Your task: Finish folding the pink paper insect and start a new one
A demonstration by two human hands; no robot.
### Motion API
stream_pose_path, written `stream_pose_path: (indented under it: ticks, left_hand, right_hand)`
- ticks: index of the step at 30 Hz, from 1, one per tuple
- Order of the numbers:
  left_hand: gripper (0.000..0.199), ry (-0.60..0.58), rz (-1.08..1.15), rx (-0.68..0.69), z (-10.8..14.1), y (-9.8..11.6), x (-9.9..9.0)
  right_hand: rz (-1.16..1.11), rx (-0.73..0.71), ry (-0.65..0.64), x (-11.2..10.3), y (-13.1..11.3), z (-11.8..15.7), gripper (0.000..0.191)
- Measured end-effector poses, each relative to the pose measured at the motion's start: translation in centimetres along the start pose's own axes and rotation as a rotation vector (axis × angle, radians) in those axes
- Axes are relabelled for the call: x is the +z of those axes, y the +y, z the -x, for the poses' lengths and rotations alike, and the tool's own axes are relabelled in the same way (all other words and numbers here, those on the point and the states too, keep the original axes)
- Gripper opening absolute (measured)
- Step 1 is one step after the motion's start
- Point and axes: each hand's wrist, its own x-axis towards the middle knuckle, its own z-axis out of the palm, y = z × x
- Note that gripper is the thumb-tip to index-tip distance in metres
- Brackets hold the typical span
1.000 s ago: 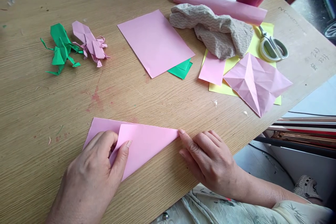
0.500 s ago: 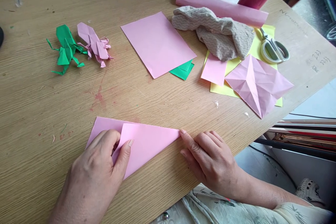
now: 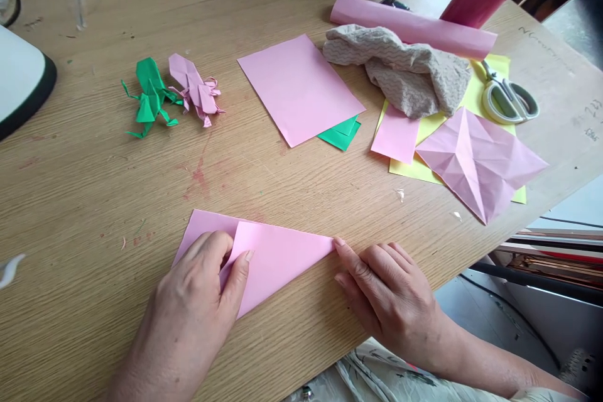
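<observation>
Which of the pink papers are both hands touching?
The folded pink sheet nearest the person: the left hand pinches its flap, the right hand touches its narrow tip. The other pink papers lie farther off.

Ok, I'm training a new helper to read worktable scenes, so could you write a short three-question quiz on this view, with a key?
1. True or false: the right hand has a fingertip at the pointed end of the folded pink paper.
2. Which of these lies partly under the flat pink sheet?
A) the scissors
B) the green paper
C) the yellow paper
3. Fill in the gap: the ____ hand grips the top layer of the folded pink paper.

Key
1. True.
2. B.
3. Left; the left hand has its thumb on that layer.
</observation>
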Motion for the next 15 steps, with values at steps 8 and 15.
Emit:
stream_pose_path:
  ticks: [8,15]
  left_hand:
    - [0.026,0.044,-0.023,0.017,-0.12,-0.14,0.29]
    - [0.024,0.043,-0.044,0.034,-0.09,-0.20,0.50]
  right_hand:
    - [0.007,-0.015,0.016,0.03,0.00,-0.07,0.044]
    - [0.017,-0.012,0.007,0.10,0.06,-0.21,0.043]
